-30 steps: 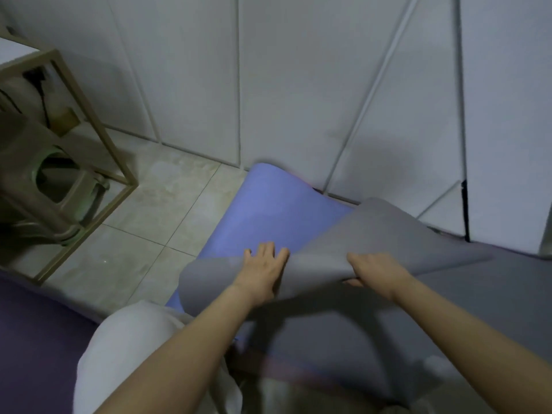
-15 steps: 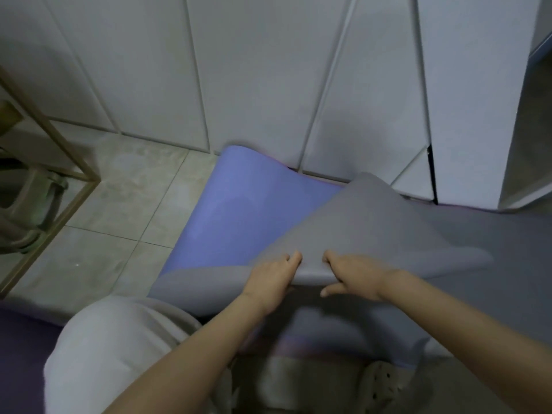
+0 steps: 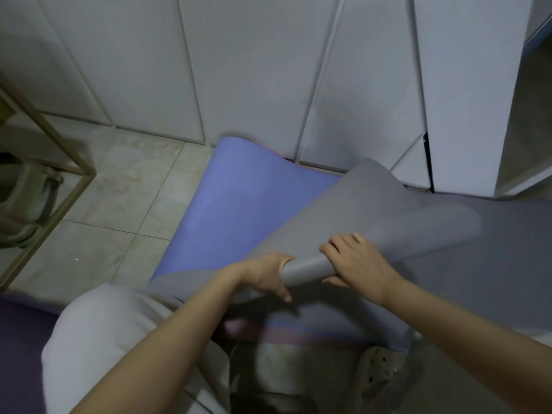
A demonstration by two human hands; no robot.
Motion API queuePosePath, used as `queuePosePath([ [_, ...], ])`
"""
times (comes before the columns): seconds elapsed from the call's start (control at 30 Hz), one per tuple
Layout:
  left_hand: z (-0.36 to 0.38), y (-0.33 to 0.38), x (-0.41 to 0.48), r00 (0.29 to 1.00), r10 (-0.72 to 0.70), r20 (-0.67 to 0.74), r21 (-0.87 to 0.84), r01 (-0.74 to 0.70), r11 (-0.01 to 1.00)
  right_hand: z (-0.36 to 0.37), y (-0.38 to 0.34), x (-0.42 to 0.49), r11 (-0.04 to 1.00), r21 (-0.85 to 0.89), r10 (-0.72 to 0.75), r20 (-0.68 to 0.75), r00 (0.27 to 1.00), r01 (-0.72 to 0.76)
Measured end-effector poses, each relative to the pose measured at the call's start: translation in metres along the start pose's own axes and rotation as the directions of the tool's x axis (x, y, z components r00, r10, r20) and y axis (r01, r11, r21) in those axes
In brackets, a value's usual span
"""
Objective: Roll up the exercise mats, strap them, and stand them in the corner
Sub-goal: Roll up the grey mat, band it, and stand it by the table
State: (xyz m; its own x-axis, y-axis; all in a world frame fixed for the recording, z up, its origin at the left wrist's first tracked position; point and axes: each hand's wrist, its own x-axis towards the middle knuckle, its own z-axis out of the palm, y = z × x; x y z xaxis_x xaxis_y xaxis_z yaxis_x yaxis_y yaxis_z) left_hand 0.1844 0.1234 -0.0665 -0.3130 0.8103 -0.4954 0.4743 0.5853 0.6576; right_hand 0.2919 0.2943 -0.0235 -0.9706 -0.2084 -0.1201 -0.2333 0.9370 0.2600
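A grey exercise mat (image 3: 370, 213) lies over a blue-violet mat (image 3: 239, 201) on the floor, its near end folded back into a loose curl. My left hand (image 3: 265, 276) grips the left part of that curl, thumb on top and fingers under it. My right hand (image 3: 355, 264) holds the curl just to the right, fingers draped over the top. The blue-violet mat lies flat, its far end curling up against the white wall. No strap is visible.
White wall panels (image 3: 254, 70) stand close behind the mats. A metal frame (image 3: 50, 171) with a stool inside stands on the tiled floor (image 3: 119, 204) at left. A dark purple mat (image 3: 21, 339) lies at bottom left. My knee (image 3: 98, 333) and a shoe (image 3: 379, 369) are below.
My hands have drawn closer together on the grey mat's fold and tightened it into a curl. The view has shifted right and down.
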Motion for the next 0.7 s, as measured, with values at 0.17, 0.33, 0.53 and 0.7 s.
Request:
queuePosePath([
  [0.17,0.003,-0.001,-0.005,0.987,-0.055,-0.153,0.204,0.086,0.975,0.002,0.0,0.003,0.996,0.093,-0.006,0.054,0.999,0.001],
  [0.33,0.021,0.002,-0.008,0.883,0.0,-0.469,0.372,0.198,0.907,-0.006,-0.001,0.02,0.988,0.104,0.09,0.202,0.975,-0.113],
  [0.53,0.038,-0.003,-0.003,0.691,0.144,-0.708,0.43,0.261,0.864,-0.011,-0.013,0.039,0.975,0.074,0.181,0.288,0.94,-0.211],
  [0.7,0.042,-0.01,-0.008,0.695,0.111,-0.711,0.4,0.268,0.877,-0.018,-0.017,0.054,0.976,0.038,0.189,0.36,0.914,-0.216],
])
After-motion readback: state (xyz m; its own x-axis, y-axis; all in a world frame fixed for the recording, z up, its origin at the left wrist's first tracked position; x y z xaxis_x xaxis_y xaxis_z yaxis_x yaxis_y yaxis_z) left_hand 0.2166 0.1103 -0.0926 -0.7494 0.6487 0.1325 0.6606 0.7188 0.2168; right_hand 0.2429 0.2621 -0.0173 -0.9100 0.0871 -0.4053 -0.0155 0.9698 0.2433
